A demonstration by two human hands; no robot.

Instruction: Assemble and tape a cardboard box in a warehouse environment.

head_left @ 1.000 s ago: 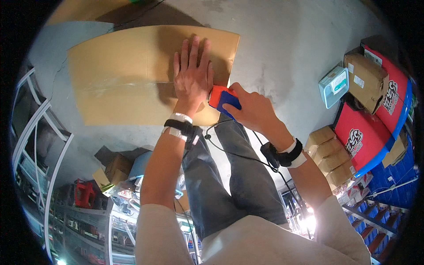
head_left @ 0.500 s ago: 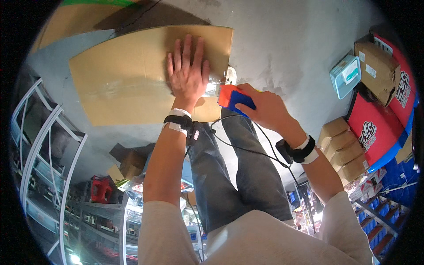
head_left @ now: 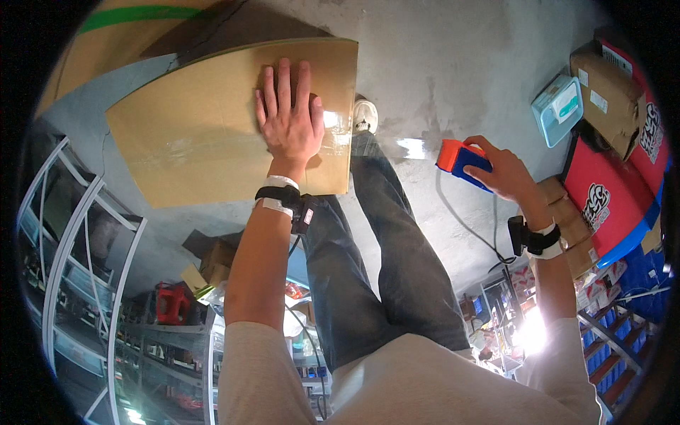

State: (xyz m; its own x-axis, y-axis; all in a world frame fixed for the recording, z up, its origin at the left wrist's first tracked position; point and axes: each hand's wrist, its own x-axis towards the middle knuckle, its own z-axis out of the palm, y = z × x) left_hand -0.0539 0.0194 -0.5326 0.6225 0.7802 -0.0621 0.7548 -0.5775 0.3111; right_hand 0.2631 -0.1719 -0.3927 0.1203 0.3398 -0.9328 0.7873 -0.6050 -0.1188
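A brown cardboard box (head_left: 184, 134) stands in front of me, left of centre. My left hand (head_left: 292, 131) lies flat on its top near the right edge, fingers spread. Out to the right of the box, my right hand (head_left: 508, 173) grips an orange and blue tape dispenser (head_left: 453, 159). A band of clear tape (head_left: 412, 148) stretches through the air from the box's right edge to the dispenser. Shiny tape also lies across the box top beside my left hand. The dispenser's handle is partly hidden by my fingers.
Another cardboard piece with a green stripe (head_left: 142, 15) is at the far left. Metal shelving (head_left: 92, 188) stands left. At right are a light-blue plastic bin (head_left: 558, 110), a carton (head_left: 598, 78) and red boxes (head_left: 613, 202). My shoe (head_left: 365, 115) shows beside the box.
My right hand has moved right with the tape dispenser, away from the box, drawing out clear tape. My left hand stays flat on the box; the view has shifted slightly.
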